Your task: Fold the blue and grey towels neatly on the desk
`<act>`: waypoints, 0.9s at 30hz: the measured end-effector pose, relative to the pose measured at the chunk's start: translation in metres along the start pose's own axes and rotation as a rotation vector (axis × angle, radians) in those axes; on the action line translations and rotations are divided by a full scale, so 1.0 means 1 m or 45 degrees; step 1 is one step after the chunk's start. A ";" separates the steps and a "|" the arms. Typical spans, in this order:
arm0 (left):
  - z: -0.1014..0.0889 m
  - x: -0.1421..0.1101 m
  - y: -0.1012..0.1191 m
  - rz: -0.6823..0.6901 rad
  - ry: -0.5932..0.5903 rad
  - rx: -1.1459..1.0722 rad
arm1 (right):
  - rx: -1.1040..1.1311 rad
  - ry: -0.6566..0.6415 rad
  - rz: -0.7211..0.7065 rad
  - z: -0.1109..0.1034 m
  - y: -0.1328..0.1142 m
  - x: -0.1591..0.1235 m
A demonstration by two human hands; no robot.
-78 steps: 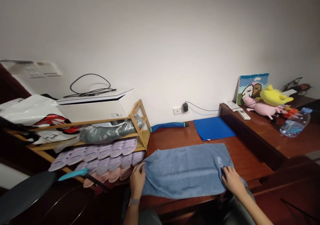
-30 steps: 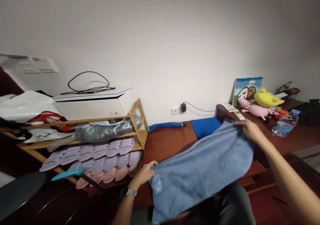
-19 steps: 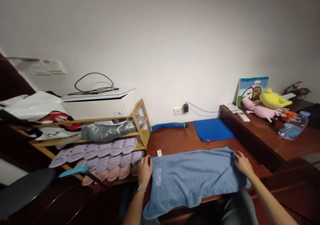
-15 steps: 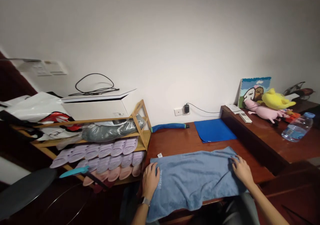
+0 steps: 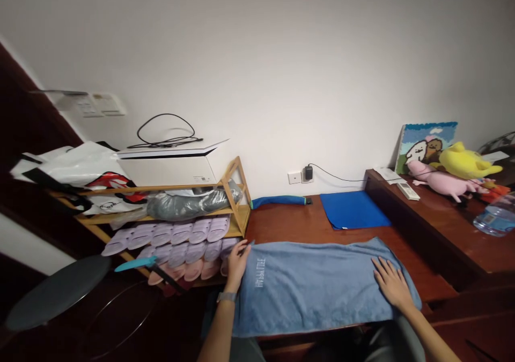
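Pale wall [image 5: 257,72] rose behind a reddish-brown table [image 5: 281,228], with a wooden shoe rack [image 5: 238,212] on the left. Across the near part of the table lay a blue-grey towel [image 5: 317,287], spread wide between the two hands, with gentle wrinkles and pale lettering near its left end. The left hand [image 5: 237,265] was at the towel's far left corner, fingers curled in and nearly closed, seeming to pinch the fabric there. The right hand [image 5: 393,282] lay palm down on top of the towel near its right end, fingers extended and slightly spread, gripping nothing; the cloth was directly beneath it. Beyond the towel, apart from both hands, a bright blue mat [image 5: 354,210] lay flat, and a narrow blue strip [image 5: 279,201] rested along the wall.
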State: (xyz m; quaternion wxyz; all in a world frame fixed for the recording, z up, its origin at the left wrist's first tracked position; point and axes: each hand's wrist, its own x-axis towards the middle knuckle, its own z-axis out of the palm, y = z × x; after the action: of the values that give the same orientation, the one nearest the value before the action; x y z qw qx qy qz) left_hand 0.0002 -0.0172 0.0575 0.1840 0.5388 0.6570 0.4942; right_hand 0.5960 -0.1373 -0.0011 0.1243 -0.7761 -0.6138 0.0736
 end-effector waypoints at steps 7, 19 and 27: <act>-0.018 -0.013 -0.015 -0.030 0.018 0.236 | 0.092 0.120 -0.127 -0.008 0.014 0.006; 0.027 -0.034 -0.021 0.400 -0.379 0.916 | -0.171 -0.061 0.002 -0.008 0.014 0.066; 0.040 -0.013 -0.037 0.287 -0.358 1.095 | -0.135 -0.017 -0.003 -0.027 0.006 0.095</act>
State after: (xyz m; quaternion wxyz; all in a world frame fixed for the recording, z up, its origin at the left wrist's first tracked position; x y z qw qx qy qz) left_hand 0.0167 -0.0086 0.0049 -0.0238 0.6960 0.7082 0.1160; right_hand 0.6312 -0.0496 0.0270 0.0791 -0.7803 -0.6187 0.0461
